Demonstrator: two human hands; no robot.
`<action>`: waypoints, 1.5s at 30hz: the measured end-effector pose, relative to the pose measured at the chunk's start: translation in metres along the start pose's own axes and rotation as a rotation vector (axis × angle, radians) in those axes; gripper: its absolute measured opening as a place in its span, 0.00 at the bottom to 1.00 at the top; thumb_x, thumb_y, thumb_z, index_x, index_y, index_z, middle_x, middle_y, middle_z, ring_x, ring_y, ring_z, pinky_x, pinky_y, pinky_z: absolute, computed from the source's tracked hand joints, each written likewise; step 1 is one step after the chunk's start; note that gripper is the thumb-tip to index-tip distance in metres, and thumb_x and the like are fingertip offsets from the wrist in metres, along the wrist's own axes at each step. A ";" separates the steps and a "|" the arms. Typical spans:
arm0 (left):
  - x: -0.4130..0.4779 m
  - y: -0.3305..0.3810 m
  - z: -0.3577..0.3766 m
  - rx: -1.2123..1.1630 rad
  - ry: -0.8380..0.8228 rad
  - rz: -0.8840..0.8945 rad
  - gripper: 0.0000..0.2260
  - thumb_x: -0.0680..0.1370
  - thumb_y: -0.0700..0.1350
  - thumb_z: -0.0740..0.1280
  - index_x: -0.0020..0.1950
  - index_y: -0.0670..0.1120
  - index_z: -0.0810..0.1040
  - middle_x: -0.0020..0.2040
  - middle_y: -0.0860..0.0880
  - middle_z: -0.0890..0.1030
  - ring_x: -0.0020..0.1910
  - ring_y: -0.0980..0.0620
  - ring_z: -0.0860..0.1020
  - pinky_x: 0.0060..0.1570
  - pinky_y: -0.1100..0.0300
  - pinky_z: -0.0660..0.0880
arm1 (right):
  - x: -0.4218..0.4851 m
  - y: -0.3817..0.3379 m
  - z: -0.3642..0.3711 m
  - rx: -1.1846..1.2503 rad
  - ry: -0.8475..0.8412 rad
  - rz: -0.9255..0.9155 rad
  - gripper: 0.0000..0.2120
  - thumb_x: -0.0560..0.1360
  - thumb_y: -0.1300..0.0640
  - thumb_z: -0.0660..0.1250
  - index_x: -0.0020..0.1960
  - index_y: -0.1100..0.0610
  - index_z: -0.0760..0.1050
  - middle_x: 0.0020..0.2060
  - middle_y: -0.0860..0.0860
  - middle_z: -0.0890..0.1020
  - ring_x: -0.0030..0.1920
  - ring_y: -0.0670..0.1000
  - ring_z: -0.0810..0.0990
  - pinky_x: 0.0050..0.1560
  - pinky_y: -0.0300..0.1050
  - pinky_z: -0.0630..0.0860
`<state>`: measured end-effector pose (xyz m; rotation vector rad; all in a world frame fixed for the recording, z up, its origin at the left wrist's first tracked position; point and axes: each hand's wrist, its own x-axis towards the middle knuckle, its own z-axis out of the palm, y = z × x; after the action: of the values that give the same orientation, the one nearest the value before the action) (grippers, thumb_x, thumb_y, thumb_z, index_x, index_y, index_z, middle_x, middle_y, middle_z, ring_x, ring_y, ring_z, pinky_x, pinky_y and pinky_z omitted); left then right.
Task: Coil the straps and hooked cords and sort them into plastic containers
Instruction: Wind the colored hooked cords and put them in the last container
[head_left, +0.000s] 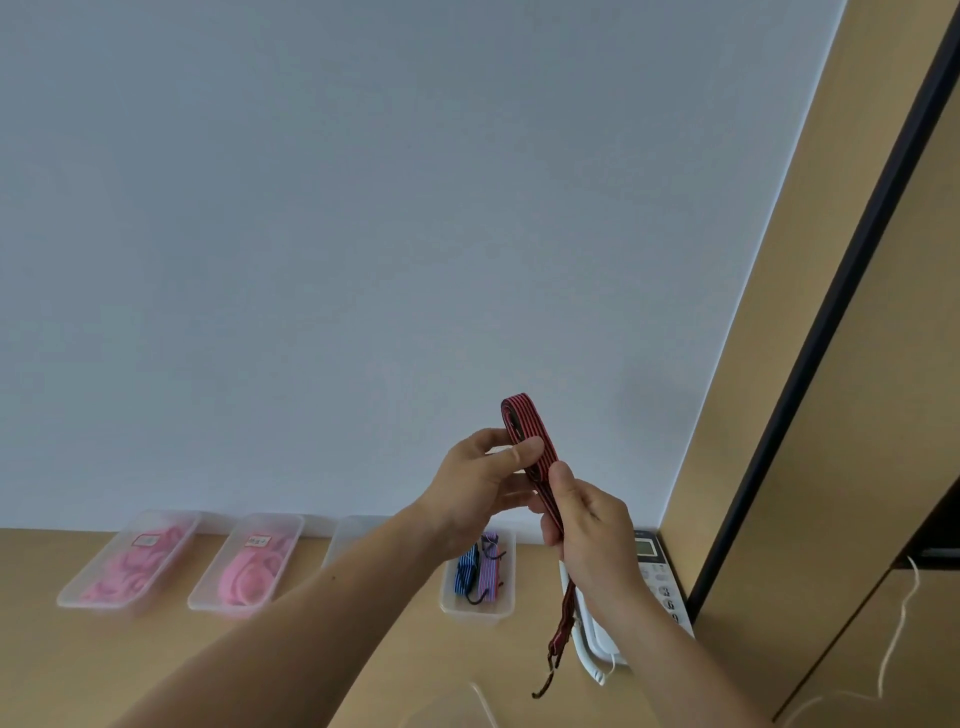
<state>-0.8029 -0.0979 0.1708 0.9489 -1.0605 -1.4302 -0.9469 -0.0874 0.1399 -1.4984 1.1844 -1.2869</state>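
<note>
A red cord with dark stripes (521, 415) is folded into a loop and held up in front of the wall. My left hand (483, 483) pinches the loop near its top between thumb and fingers. Just below, my right hand (587, 525) grips the doubled cord, whose ends and dark hooks (551, 660) hang down over the table. A clear container (478, 605) right of centre holds a blue striped cord (466, 571) and a purple one (488, 569) with hooks. Two clear containers at the left (85, 587) (208, 597) hold pink coiled straps.
A further clear container (345, 540) stands between the pink ones and the cord container, mostly behind my left forearm. A white desk phone (660, 577) with a curly lead sits at the right by the wooden cabinet (831, 467). A white wall rises behind the wooden table (41, 665).
</note>
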 end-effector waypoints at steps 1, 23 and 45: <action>0.001 0.000 -0.002 0.002 0.028 0.005 0.18 0.77 0.45 0.72 0.63 0.39 0.74 0.51 0.38 0.84 0.44 0.42 0.83 0.55 0.46 0.79 | 0.000 0.000 -0.001 0.008 -0.001 -0.001 0.29 0.74 0.34 0.56 0.35 0.58 0.79 0.22 0.49 0.74 0.25 0.45 0.70 0.27 0.35 0.67; -0.003 -0.015 -0.032 1.300 0.058 0.878 0.24 0.74 0.33 0.68 0.70 0.46 0.76 0.68 0.51 0.78 0.49 0.49 0.84 0.42 0.57 0.80 | -0.001 -0.009 0.001 0.188 -0.187 0.204 0.37 0.68 0.25 0.56 0.39 0.59 0.82 0.28 0.54 0.78 0.26 0.49 0.72 0.28 0.38 0.70; -0.011 0.013 -0.004 0.243 -0.024 0.146 0.21 0.72 0.44 0.72 0.63 0.46 0.74 0.57 0.47 0.84 0.51 0.45 0.83 0.52 0.49 0.79 | -0.009 -0.007 -0.002 0.059 -0.168 0.103 0.17 0.79 0.49 0.64 0.44 0.62 0.79 0.29 0.53 0.82 0.28 0.49 0.77 0.32 0.40 0.73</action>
<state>-0.7945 -0.0877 0.1818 1.0049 -1.3156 -1.2140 -0.9486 -0.0775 0.1451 -1.4532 1.0914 -1.0958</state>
